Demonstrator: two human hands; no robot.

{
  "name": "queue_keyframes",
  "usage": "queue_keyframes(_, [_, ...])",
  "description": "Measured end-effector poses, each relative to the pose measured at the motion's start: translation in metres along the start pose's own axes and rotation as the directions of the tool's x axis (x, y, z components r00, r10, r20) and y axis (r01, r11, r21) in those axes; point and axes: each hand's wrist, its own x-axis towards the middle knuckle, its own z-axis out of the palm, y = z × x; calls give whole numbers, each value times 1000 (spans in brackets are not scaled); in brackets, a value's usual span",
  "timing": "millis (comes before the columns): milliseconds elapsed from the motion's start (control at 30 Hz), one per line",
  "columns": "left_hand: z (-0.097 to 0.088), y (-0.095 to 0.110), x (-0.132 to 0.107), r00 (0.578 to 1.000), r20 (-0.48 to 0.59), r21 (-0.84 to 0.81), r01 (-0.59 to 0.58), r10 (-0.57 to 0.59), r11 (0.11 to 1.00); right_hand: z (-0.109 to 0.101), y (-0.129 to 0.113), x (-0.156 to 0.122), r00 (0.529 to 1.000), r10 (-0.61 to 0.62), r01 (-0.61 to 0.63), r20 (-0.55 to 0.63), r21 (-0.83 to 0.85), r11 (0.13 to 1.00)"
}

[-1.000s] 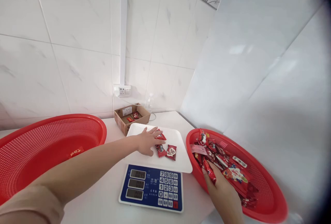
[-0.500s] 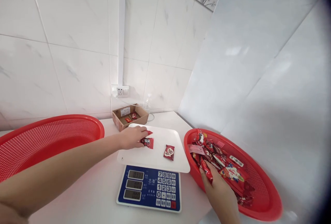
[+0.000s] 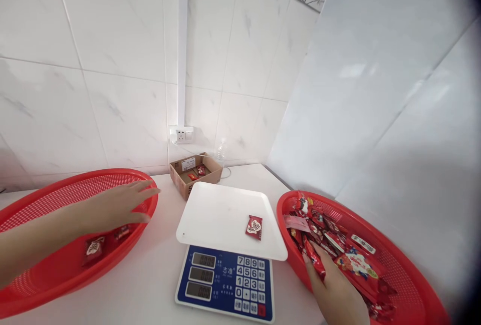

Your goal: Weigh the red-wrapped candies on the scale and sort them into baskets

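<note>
My left hand (image 3: 122,206) is open above the left red basket (image 3: 56,285), its fingers spread near the right rim. Below it, red snack packets (image 3: 93,249) lie inside that basket, partly hidden by the hand. One red snack packet (image 3: 254,227) rests on the white pan (image 3: 221,210) of the digital scale (image 3: 225,282). My right hand (image 3: 330,280) is closed on a red snack packet (image 3: 314,259) at the near edge of the right red basket (image 3: 424,290). Several red packets (image 3: 356,265) of different sizes fill that basket.
A small cardboard box (image 3: 195,172) with a few small packets stands behind the scale. Near it are a clear plastic bottle (image 3: 221,150) and a wall socket (image 3: 182,134) with a cable. Tiled walls border the white table (image 3: 158,250) at the back and right.
My left hand has moved from the scale pan to the left basket and opened. The packets it held have left the pan; packets now lie in that basket. My right hand keeps its packet.
</note>
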Motion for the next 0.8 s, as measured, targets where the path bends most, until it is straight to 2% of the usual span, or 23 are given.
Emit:
queue_keyframes(67, [12, 30, 13, 981, 161, -22, -110, 112, 994, -3, -2, 0, 1000, 18, -18, 25, 10, 1000])
queue_keyframes(167, [42, 87, 37, 908, 311, -96, -263, 280, 960, -6, -4, 0, 999, 36, -36, 32, 8, 999])
queue_keyframes(300, [92, 159, 61, 831, 358, -173, -389, 426, 905, -2, 1, 0, 1000, -11, 11, -3, 7, 1000])
queue_keyframes(400, [121, 193, 74, 807, 353, -187, -434, 473, 881, 4, 6, 0, 1000, -27, 27, -15, 16, 999])
queue_keyframes(467, [134, 203, 79, 799, 368, -170, -445, 475, 880, 5, 7, 0, 999, -28, 29, -36, 17, 999])
queue_keyframes(567, [143, 200, 82, 801, 377, -128, -452, 465, 883, 3, 4, -1, 1000, -9, 10, -24, 12, 1000])
queue_keyframes(733, [138, 175, 76, 825, 317, -113, -457, 468, 882, 4, 4, -1, 999, 18, -18, 26, 2, 1000])
queue_keyframes(800, [133, 169, 75, 809, 282, -134, -499, 515, 856, 7, 6, -1, 1000, 6, -6, 13, 0, 1000])
